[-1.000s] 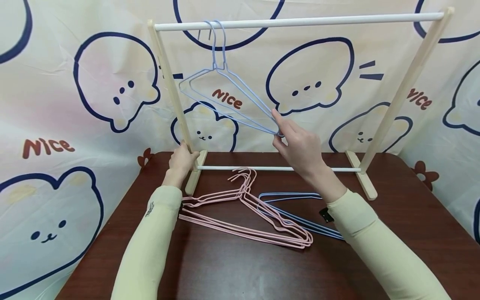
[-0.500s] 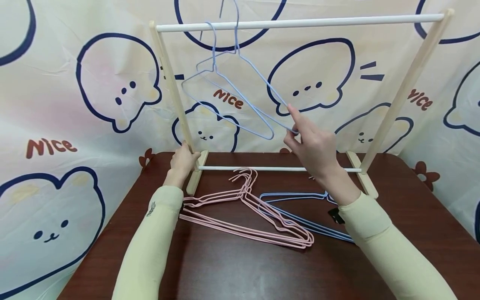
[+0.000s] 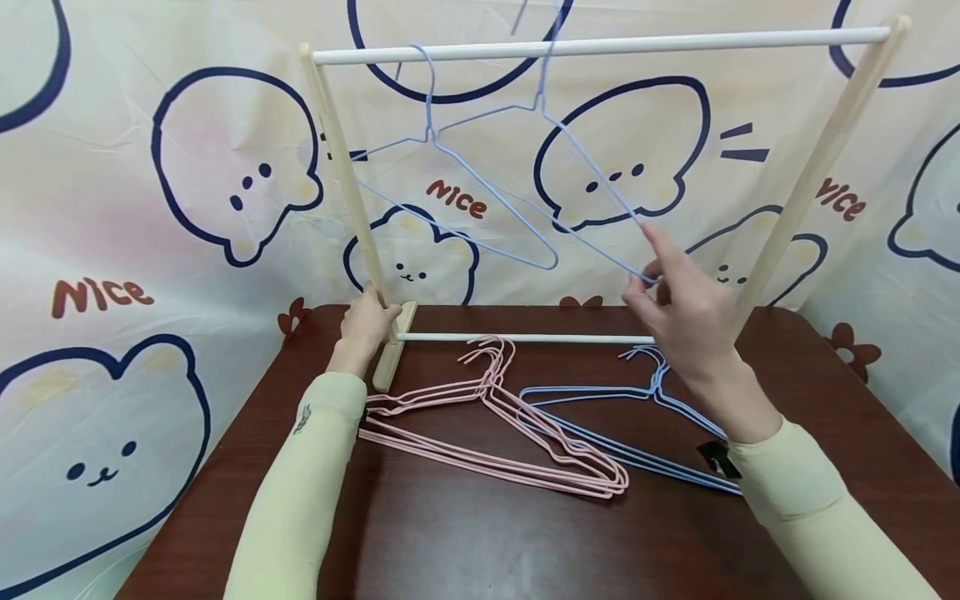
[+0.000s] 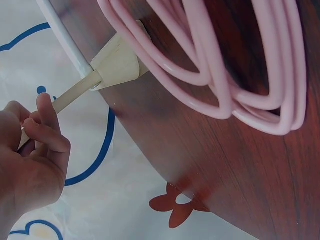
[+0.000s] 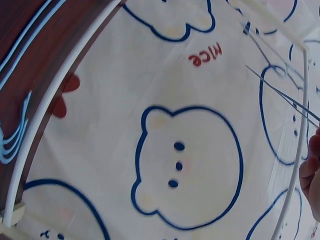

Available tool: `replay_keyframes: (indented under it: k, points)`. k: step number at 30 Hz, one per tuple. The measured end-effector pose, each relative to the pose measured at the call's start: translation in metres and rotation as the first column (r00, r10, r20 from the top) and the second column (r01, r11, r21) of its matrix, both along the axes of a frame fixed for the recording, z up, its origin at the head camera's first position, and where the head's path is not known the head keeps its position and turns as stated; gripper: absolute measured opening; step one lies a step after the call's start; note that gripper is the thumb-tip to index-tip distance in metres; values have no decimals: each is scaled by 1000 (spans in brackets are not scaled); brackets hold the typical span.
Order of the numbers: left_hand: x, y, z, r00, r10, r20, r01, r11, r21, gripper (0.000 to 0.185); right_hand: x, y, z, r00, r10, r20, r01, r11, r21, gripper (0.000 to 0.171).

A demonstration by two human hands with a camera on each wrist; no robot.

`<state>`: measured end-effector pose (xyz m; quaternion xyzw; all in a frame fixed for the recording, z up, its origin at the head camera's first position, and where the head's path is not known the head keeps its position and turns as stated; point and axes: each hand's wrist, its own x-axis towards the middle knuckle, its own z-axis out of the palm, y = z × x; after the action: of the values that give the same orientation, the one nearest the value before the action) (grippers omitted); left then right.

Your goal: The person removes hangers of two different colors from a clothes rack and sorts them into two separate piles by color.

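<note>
My right hand (image 3: 693, 312) pinches the lower right corner of a light blue wire hanger (image 3: 541, 93) between thumb and fingers, index finger along its sloping arm. The hanger's hook rises above the white top rod (image 3: 675, 41) of a small garment rack. Another blue hanger (image 3: 430, 117) hangs on that rod near its left end. At the rack's left side, my left hand (image 3: 363, 325) grips the wooden upright (image 3: 343, 171) low down; the left wrist view shows its fingers (image 4: 47, 112) curled round the wood. The right wrist view catches only part of the right hand (image 5: 311, 175) at its edge.
Several pink hangers (image 3: 491, 385) lie stacked on the dark brown table (image 3: 480, 542) before the rack. Right of them, partly beneath, lie several blue hangers (image 3: 657, 382). A lower white bar (image 3: 540, 337) joins the rack's feet. Behind hangs a cloth printed with bears.
The right hand has lifted one blue hanger's hook up off the top rod and carried it rightward, away from the other hanging one. The left hand has stayed on the upright.
</note>
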<state>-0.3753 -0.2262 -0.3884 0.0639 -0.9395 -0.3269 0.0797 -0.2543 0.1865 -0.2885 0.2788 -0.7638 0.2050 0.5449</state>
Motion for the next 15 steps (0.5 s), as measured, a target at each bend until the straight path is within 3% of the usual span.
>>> replay_keyframes:
  k: [7, 15]
  points:
    - [3, 2, 0, 1000, -5, 11, 5, 1000, 8, 35, 16, 32, -7, 999, -5, 51, 10, 994, -111, 52]
    - [3, 1, 1, 1000, -3, -3, 3, 1000, -2, 38, 41, 59, -17, 999, -34, 25, 36, 995, -89, 48]
